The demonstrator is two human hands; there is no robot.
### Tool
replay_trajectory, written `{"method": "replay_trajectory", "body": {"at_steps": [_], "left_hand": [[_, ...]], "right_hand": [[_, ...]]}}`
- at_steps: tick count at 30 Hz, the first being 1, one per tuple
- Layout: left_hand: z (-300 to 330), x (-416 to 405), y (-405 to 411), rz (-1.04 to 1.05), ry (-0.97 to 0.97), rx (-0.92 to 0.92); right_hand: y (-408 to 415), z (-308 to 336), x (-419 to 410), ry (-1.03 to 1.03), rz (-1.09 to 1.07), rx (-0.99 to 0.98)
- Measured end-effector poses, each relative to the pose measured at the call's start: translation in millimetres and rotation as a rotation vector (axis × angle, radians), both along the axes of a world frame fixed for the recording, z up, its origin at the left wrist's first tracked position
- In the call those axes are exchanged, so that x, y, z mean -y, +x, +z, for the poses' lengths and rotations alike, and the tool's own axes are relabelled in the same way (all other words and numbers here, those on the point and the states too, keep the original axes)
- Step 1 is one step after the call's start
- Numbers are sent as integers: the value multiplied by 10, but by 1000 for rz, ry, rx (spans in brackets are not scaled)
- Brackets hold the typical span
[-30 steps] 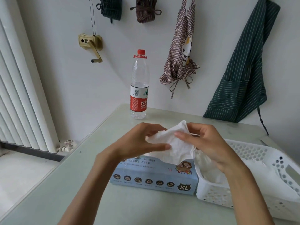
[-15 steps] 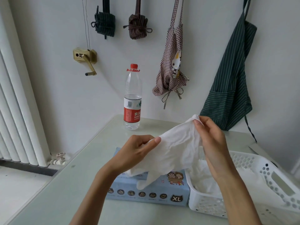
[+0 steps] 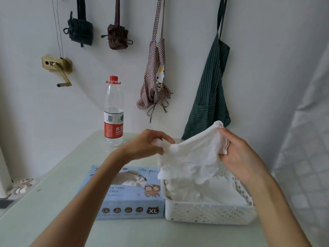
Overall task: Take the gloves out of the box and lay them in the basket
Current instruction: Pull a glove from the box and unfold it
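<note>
Your left hand (image 3: 148, 146) and right hand (image 3: 239, 154) pinch white glove (image 3: 192, 155), stretched over basket (image 3: 208, 213), frame middle. Floppy glove may catch basket rim, slide out. Box (image 3: 124, 198) sits left.

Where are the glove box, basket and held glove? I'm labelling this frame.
glove box (image 3: 124, 207): head view, front face.
basket (image 3: 204, 213): head view, front wall.
held glove (image 3: 194, 155): head view, middle of stretched sheet.

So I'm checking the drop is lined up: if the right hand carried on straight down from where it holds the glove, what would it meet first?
Probably the gloves already piled in the white basket: the right hand and its glove hang above it, though depth is hard to judge.
</note>
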State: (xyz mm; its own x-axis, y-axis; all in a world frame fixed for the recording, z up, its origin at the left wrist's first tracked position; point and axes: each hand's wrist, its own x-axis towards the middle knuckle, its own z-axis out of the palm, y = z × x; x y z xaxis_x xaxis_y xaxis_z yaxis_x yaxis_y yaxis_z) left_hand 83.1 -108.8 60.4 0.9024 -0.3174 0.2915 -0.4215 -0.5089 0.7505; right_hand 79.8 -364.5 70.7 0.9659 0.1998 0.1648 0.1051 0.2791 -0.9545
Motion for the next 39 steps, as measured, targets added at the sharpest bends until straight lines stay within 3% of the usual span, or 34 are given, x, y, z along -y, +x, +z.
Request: {"method": "replay_trajectory", "body": {"at_steps": [4,6,10,12,15,18,25,29,31,33,39], "left_hand": [[71,293,-43,-103,23,-199],[68,396,-55,-143,10,-248],[68,574,-21,-110,25,-244],[65,585,1,-73,96,-224],[107,549,-8,-85,226,-187],[149,508,-11,-68,243,-156],[-7,596,4,0,37,-1],[-167,679,52,119,133,86],[-161,719,31,182,61,161],[-117,719,-16,193,-133,164],[26,650,-170,170,-578,39]], "right_hand": [[47,7,260,-167,-21,89],[52,31,314,-48,5,22],[55,100,558,-135,10,19],[54,128,719,-228,111,26],[56,174,947,-451,257,-34],[59,184,1041,-618,249,-32],[26,92,930,-180,111,-5],[-14,127,717,-176,-143,135],[-6,173,619,-320,-369,266],[11,217,520,-420,-508,403],[-13,310,248,-603,-705,628]]}}
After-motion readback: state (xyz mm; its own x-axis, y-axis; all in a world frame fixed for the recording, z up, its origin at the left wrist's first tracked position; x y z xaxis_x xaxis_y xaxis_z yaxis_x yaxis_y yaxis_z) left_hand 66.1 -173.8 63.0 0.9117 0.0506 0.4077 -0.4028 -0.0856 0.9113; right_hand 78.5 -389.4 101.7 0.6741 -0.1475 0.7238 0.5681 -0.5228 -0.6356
